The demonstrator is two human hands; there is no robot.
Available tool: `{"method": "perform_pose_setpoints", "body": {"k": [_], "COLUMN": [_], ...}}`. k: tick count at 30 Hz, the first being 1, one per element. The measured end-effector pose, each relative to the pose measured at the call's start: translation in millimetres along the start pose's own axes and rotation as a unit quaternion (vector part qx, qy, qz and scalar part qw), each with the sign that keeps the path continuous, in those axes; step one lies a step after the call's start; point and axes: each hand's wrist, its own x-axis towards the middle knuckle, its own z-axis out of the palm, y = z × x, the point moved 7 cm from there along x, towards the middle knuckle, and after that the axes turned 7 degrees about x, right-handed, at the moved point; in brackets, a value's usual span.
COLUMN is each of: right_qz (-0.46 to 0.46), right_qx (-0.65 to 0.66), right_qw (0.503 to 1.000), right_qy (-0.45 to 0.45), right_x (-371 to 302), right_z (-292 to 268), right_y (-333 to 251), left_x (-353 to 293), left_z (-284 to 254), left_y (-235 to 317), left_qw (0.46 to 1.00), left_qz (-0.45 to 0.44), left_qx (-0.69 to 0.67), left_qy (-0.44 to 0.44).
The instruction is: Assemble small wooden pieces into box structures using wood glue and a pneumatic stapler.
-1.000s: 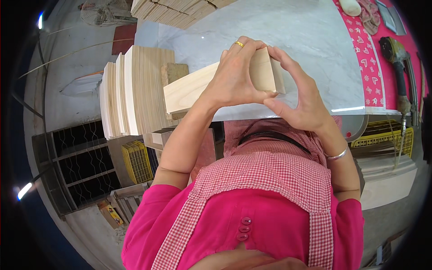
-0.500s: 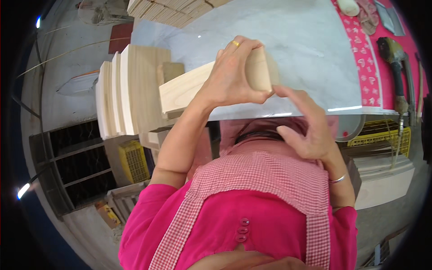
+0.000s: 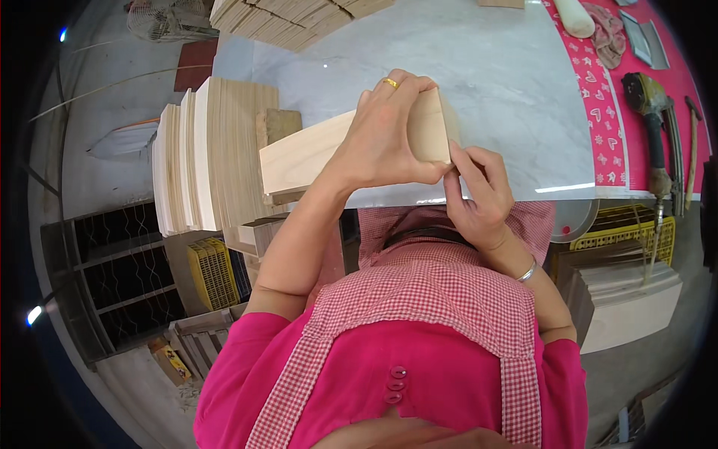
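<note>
A pale wooden box [image 3: 303,159] lies slantwise at the table's near edge, its open-looking end toward the right. My left hand [image 3: 383,138] is closed over that end, with fingers on the far side and thumb at the near corner. At the same corner, the thumb and fingers of my right hand [image 3: 480,196] pinch at the box's edge. Whether something small sits between those fingertips is hidden. A small wooden block [image 3: 280,125] stands just left of the box, against a stack of thin wooden boards [image 3: 239,150].
Bundled wood strips [image 3: 292,22] sit at the far left of the whitish table [image 3: 516,97]. On the pink cloth at right lie a nail gun [image 3: 654,120], a hammer [image 3: 692,142] and a rag [image 3: 604,36]. Yellow crates [image 3: 212,273] and more boards [image 3: 628,299] stand below.
My right hand has moved left and in to the box's near right corner, its fingers closing there. The left hand keeps its hold on the box.
</note>
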Motion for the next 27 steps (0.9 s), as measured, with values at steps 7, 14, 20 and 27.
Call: {"method": "perform_pose_setpoints", "body": {"k": [7,14,20,27], "right_qz": [-0.028,0.017,0.053,0.082], "right_qx": [-0.016,0.014,0.06,0.118], "right_qw": [0.999,0.999,0.997,0.982], "right_qy": [0.014,0.026,-0.021,-0.12], "right_x": [1,0,-1,33], "right_z": [-1,2,3,10], "right_y": [1,6,14,13], "left_x": [1,3,1,-2], "left_z": [1,0,2,1], "left_y": [0,-1,-2,-2], "left_qw": [1.0,1.0,1.0,1.0], "left_qz": [0.002,0.005,0.007,0.006], "left_qx": [0.009,0.004,-0.008,-0.017], "left_qy": [0.005,0.002,0.011,0.01]}}
